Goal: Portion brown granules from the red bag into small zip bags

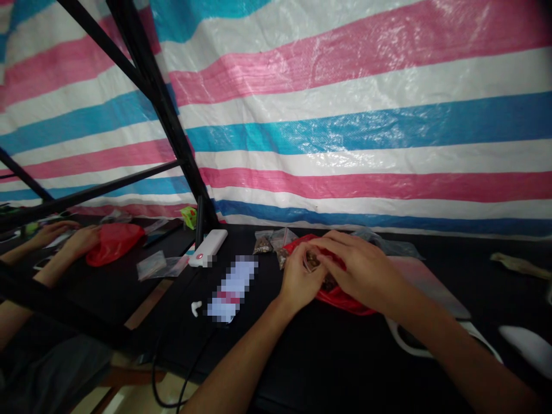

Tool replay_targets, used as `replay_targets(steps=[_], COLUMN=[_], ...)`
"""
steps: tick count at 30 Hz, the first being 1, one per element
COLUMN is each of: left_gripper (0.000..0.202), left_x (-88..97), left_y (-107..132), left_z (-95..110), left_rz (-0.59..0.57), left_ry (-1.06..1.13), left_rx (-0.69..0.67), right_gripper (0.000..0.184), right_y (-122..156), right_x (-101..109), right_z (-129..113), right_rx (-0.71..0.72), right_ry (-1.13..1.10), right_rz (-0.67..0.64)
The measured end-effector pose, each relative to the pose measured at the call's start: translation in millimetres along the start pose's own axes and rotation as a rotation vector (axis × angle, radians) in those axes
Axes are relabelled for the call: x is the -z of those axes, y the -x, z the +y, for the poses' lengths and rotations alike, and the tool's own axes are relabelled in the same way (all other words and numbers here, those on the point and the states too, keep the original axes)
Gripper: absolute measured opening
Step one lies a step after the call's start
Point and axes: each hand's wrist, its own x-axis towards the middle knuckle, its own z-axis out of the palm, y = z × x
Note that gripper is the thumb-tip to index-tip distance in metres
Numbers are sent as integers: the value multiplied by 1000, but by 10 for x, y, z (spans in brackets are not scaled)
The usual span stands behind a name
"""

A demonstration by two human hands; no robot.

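A small clear plastic bag [311, 262] with brown bits inside is gripped by my left hand [297, 283], its thumb and fingers around the sides. My right hand [362, 265] arches over from the right, fingers bent and thumb tip at the little bag's mouth; what it pinches, if anything, is hidden. Beneath both hands lies a red plastic bag [351, 302], spread around a heap of brown bits [329, 280]. Just behind my left hand, small filled zip bags [263, 242] rest on the black table.
A phone [233, 290], a white earbud [196, 309] and a white power bank [209, 248] lie left of my hands. To the right are a grey flat case [426, 284] and a white mouse [528, 348]. Beyond a black metal frame [172, 132], another person's hands touch a red bag [112, 243].
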Motion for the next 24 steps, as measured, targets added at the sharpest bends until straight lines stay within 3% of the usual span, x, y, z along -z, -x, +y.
replay_targets(steps=[3, 7, 11, 15, 19, 21, 24], left_gripper=[16, 30, 35, 24, 31, 35, 42], left_x=[-1, 2, -16, -17, -9, -13, -17], left_y=[1, 20, 36, 34, 35, 41, 54], left_z=[3, 2, 38, 77, 71, 72, 90], left_rz=[7, -48, -74, -151, -161, -183, -221], left_ry=[95, 128, 137, 131, 188, 189, 186], left_rx=[24, -7, 33, 100, 77, 55, 67], right_gripper=[31, 18, 17, 14, 54, 50, 36], right_y=[37, 124, 153, 157, 155, 144, 117], right_x=[-89, -133, -131, -166, -317, -384, -400], right_z=[55, 118, 220, 249, 175, 144, 135], right_rx=[-1, 72, 77, -63, -305, -405, -472], right_ry=[-123, -167, -137, -267, -502, -639, -806], right_rz=[31, -43, 96, 238, 192, 170, 239])
